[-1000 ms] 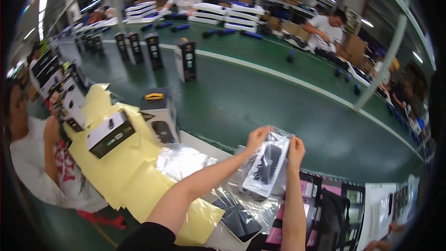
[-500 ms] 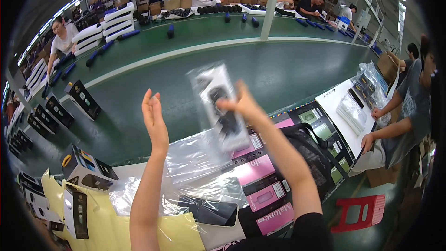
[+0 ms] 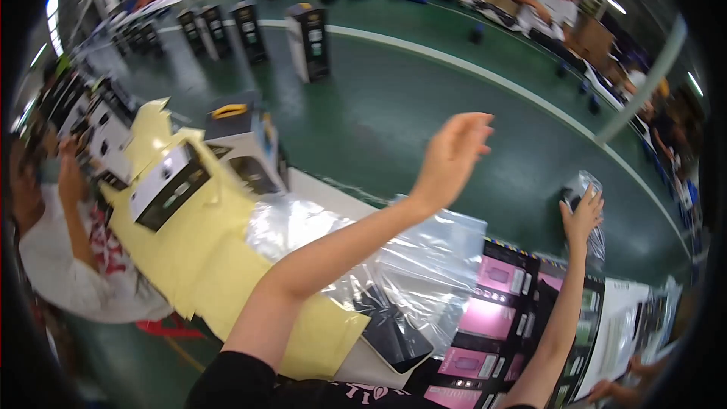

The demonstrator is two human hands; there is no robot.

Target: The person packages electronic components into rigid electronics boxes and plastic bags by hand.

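At the right, my right hand (image 3: 583,216) reaches over the green belt (image 3: 394,106). Its thumb and fingers span a package in a clear plastic bag (image 3: 596,244), dark and pale inside, and partly hidden by the hand. My left hand (image 3: 453,160) hovers over the belt with fingers stretched out and nothing in it. Below it, clear plastic bags (image 3: 447,254) lie loose on the bench. A dark, glossy flat thing (image 3: 397,333) rests partly under the plastic beside yellow sheets (image 3: 250,288).
Black boxes (image 3: 309,42) stand along the belt at the left. A grey-white box with a yellow handle (image 3: 235,136) is nearer. Pink-and-black boxes (image 3: 488,318) line the bench at right. A co-worker (image 3: 68,250) sits at the left; a post (image 3: 644,79) rises at far right.
The view has swung left. My right hand has moved the bagged package away to the right, low over or onto the belt. My left hand stays raised and holds nothing.
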